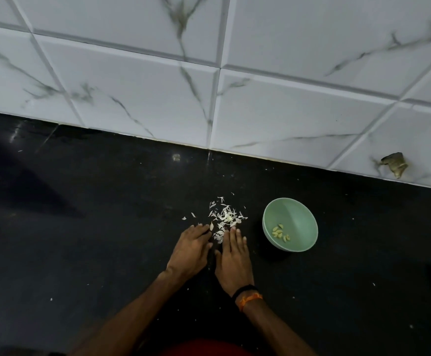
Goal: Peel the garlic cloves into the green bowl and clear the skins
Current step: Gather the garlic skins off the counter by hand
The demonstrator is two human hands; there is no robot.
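1. Peeled garlic cloves (281,233) are seen inside the green bowl (299,211) on the black desk (81,253).
2. Both grips are flat and unclenched: left hand (190,249) and right hand (232,258) are laid beside the skins (224,218).

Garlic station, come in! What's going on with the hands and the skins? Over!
Left hand, right hand flat beside white papery garlic skins. Peeled cloves in round green bowl. Nothing blocking.
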